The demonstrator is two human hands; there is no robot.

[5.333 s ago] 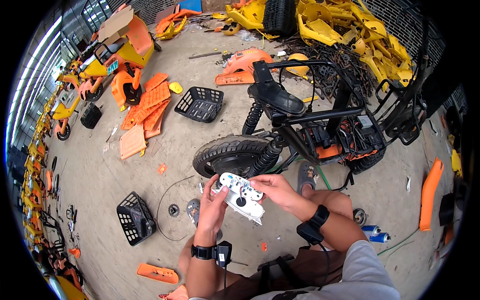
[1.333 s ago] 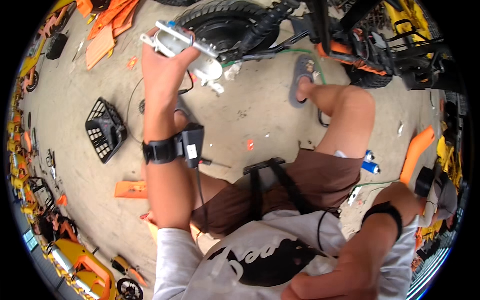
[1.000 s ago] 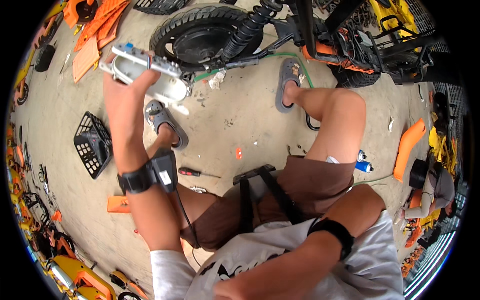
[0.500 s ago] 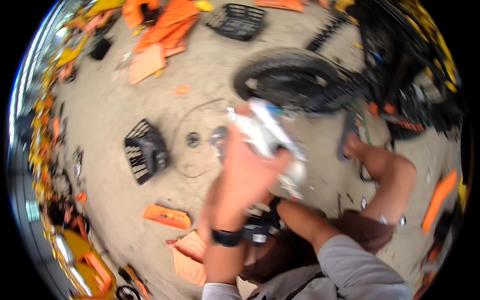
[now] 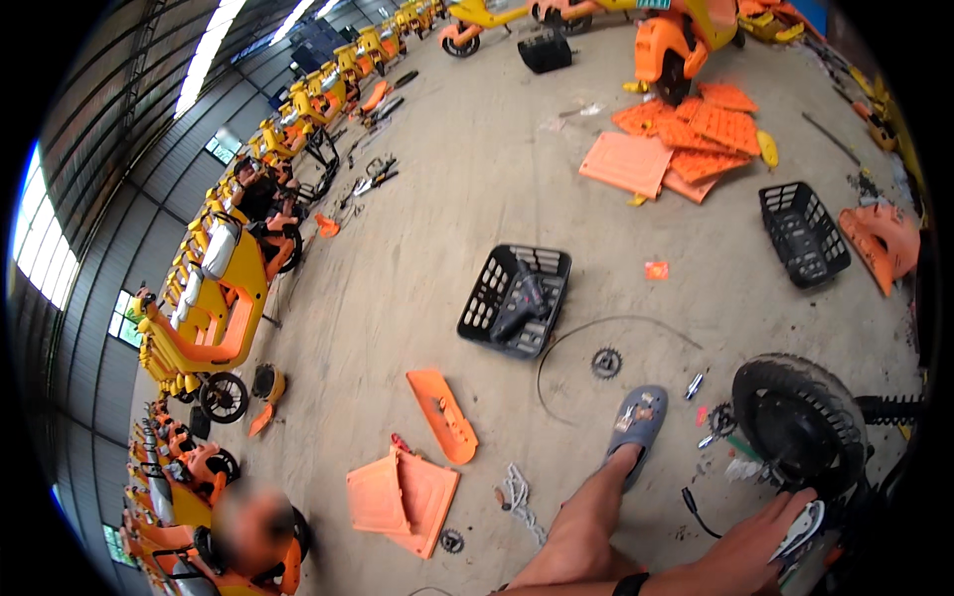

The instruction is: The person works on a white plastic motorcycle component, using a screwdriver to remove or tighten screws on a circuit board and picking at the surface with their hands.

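Note:
My left hand (image 5: 747,546) reaches in at the lower right, its wrist wearing a black band. Its fingers are bent around a white-and-grey thing (image 5: 801,528) whose kind I cannot make out, partly hidden by the hand. Just beyond the hand stands a black-tyred wheel (image 5: 801,417). Close by on the floor lie a black cable with a plug (image 5: 700,511) and a clear scrap of plastic (image 5: 741,469). My right hand is out of the picture.
A black basket (image 5: 479,316) holds a dark power tool (image 5: 521,306). Orange panels (image 5: 429,497), a chain (image 5: 519,502), a sprocket (image 5: 606,364) and a socket (image 5: 695,385) lie around my grey clog (image 5: 638,422). Yellow scooters (image 5: 234,298) line the left; another person (image 5: 260,189) sits among them.
My view has swung left and up, bringing in the scooter rows. The left hand, blurred before with white material in front of me, is now by the wheel. My right arm has left the picture.

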